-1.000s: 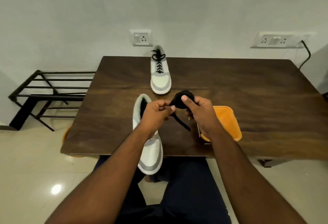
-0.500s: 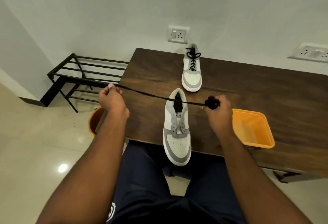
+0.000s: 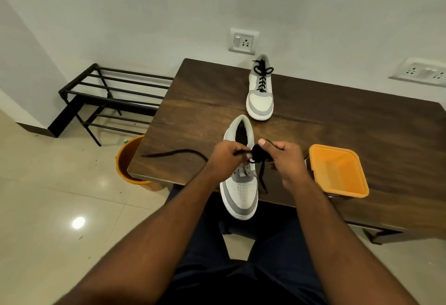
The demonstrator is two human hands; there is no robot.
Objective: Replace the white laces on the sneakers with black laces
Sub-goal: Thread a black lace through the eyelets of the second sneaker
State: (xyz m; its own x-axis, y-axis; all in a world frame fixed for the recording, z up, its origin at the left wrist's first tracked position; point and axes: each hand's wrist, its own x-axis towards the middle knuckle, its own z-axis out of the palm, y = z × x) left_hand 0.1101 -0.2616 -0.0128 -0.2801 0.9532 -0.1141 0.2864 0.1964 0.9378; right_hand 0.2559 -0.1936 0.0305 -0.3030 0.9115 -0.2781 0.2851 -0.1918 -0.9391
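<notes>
Your 2 hands meet above the near sneaker: right hand pinches the bundled black lace, left hand pinches its strand, likely to pull more free. 1 end trails left across the table.

My dark wooden table carries a grey-and-white sneaker laced in black near its far edge and an unlaced grey-and-white sneaker whose toe overhangs the near edge. A free end of black lace trails across the left part of the top. An orange plastic tub sits at the near edge, right of the unlaced sneaker.
</notes>
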